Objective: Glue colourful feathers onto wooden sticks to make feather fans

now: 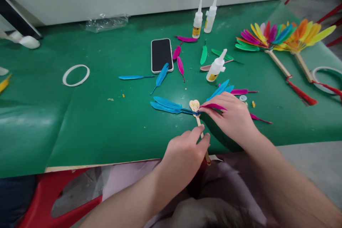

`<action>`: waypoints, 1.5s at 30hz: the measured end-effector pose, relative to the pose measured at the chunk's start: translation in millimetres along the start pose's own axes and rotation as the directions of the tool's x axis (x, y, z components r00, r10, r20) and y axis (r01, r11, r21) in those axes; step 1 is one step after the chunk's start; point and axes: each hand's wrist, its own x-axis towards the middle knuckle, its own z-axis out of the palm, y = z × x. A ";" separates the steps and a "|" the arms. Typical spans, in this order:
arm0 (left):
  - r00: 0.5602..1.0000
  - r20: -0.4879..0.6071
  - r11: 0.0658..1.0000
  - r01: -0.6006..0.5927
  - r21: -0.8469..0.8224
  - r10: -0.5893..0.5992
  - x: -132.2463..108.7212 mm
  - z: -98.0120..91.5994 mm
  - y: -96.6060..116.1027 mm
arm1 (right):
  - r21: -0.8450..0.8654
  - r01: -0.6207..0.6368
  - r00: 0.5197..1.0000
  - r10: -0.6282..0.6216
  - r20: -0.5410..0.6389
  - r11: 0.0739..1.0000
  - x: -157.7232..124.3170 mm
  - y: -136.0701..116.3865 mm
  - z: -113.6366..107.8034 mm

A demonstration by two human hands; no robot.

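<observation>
A thin wooden fan handle (pixel 198 121) with a heart-shaped head (pixel 194 105) lies near the front edge of the green table cover (pixel 107 114). My left hand (pixel 184 153) pinches the stick between thumb and fingers. Two blue feathers (pixel 167 106) fan out to the left from the head. My right hand (pixel 232 117) is closed on a magenta feather (pixel 215 107), its quill end pressed at the base of the head. More blue feathers (pixel 221 89) show just behind that hand.
A phone (pixel 161 55) lies face up mid-table among loose blue, magenta and green feathers. Three glue bottles stand behind, one tipped (pixel 216 67). Two finished feather fans (pixel 280 39) lie at right. White rings (pixel 76 75) lie left and far right.
</observation>
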 end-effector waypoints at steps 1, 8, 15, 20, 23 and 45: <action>1.000 -0.001 1.000 0.002 0.002 -0.002 0.1 0.0 -0.2 | -0.005 0.002 1.000 -0.002 0.009 1.000 0.1 -0.1 0.2; 1.000 0.001 1.000 -0.001 0.007 0.001 0.6 -1.0 -0.2 | 0.009 -0.021 1.000 0.021 0.001 1.000 0.5 -0.4 0.5; 1.000 -0.008 1.000 0.001 0.004 0.000 0.0 0.4 0.1 | -0.036 -0.053 0.998 0.053 0.017 0.998 1.3 0.5 0.5; 1.000 0.000 1.000 0.005 0.006 -0.005 0.9 -0.7 -0.4 | 0.000 -0.149 0.989 0.149 0.022 0.989 1.6 -0.7 1.4; 1.000 0.004 1.000 -0.001 0.008 0.001 0.6 -0.8 -0.7 | -0.014 -0.193 0.980 0.194 0.034 0.981 1.8 -0.6 2.0; 1.000 -0.006 1.000 0.000 -0.005 0.000 -0.1 -0.7 -0.1 | -0.014 -0.367 0.929 0.367 0.045 0.930 3.6 0.1 -4.2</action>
